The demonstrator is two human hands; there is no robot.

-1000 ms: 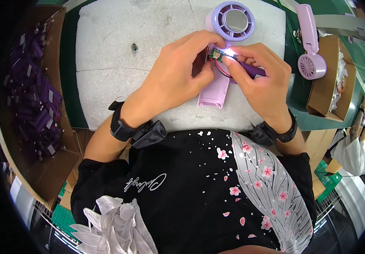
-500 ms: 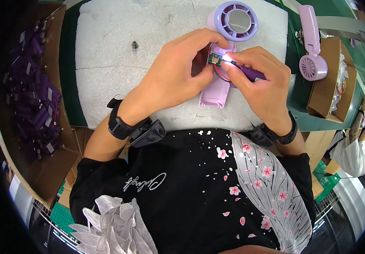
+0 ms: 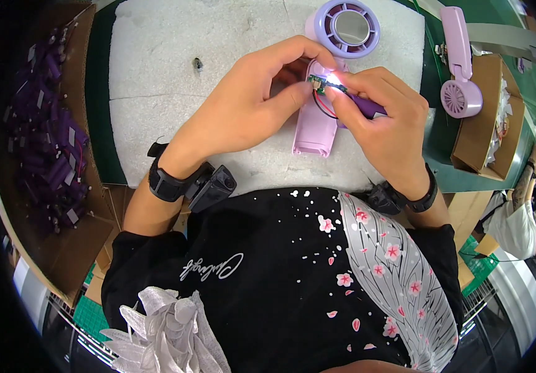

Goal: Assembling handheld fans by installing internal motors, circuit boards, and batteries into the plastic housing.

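Compared with half a second ago, the left hand (image 3: 237, 102) has shifted a little to the left at the wrist, and its thumb, then lower on the handle, now reaches up to the left edge of the small green circuit board (image 3: 316, 82). The right hand (image 3: 392, 115) has hardly moved and stays clamped on the purple battery (image 3: 367, 107), fingertips at the board's right end, where a bright light (image 3: 333, 79) still glares. The left thumb and forefinger stand apart, touching the board and the fan; whether the other fingers grip, I cannot tell. The pink fan (image 3: 314, 130) lies on the white foam pad (image 3: 175, 62), its round head (image 3: 372, 28) pointing away from the person. Its long axis runs from there toward the person, slanting slightly left. The battery's long axis slants down to the right.
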